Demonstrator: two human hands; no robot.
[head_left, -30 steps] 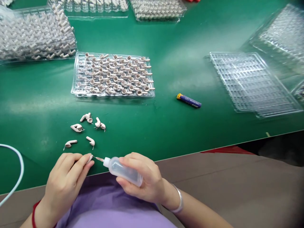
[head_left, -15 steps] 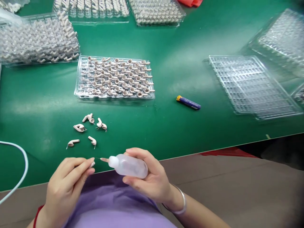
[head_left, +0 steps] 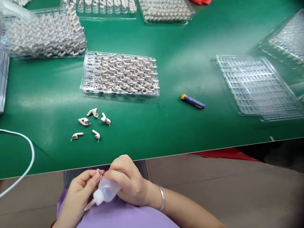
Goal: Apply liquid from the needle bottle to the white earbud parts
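Just in front of the table edge, my left hand (head_left: 79, 191) pinches a small white earbud shell (head_left: 98, 171) between thumb and fingers; most of it is hidden. My right hand (head_left: 134, 183) grips a translucent squeeze bottle (head_left: 110, 189) with a white cap and thin dispensing tip, which points down to the left. The right fingertips meet the left ones at the shell. On the table beyond lie several loose earbud shells (head_left: 96, 134), some with thin wires sticking out. A clear tray (head_left: 84, 86) behind them carries rows of similar shells.
Filled clear trays (head_left: 45, 34) stand at the back left, with another tray stack (head_left: 166, 12) at the back. A blue-and-yellow tube (head_left: 193, 102) lies right of centre. Clear plastic trays (head_left: 256, 85) lie at the right. A white cable (head_left: 29, 145) curves along the left.
Both hands have drawn back from over the table edge toward my body. The bottle has swung from pointing left to pointing down-left, and the right fingers have come to the left fingertips.
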